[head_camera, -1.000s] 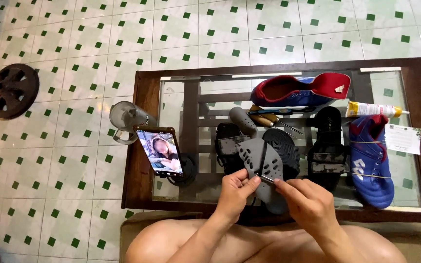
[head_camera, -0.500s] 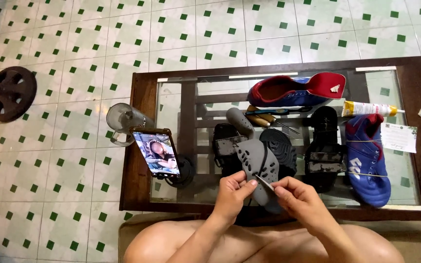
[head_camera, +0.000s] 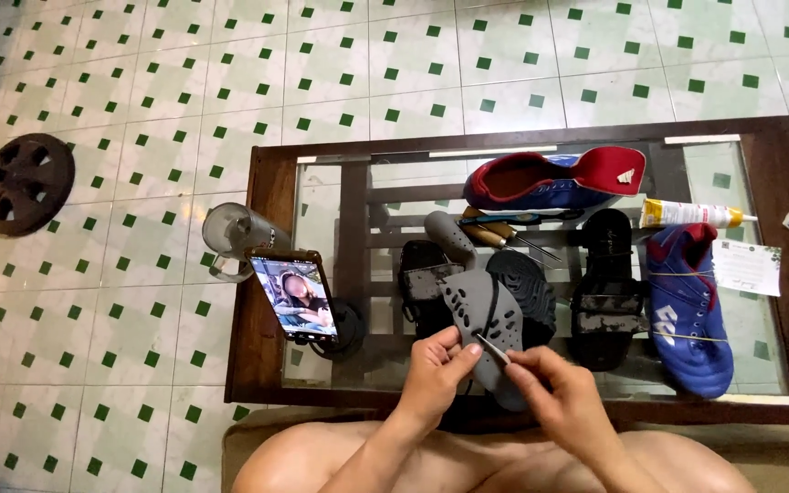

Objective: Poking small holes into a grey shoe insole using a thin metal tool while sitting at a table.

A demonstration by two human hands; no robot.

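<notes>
1. While the left hand (head_camera: 437, 376) grips the grey clog (head_camera: 484, 315) at the table's (head_camera: 267, 192) near edge, its fingers are curled round it.
2. The right hand (head_camera: 566, 399) pinches a thin tool (head_camera: 492, 351) against the clog; work looks unfinished.

A floor of pale tiles (head_camera: 139, 82) dotted with small green squares is seen spreading across the whole room. A dark wooden coffee table (head_camera: 267, 274) with a glass top is set upon it, and a round iron weight plate (head_camera: 25, 183) is laid at far left.
</notes>
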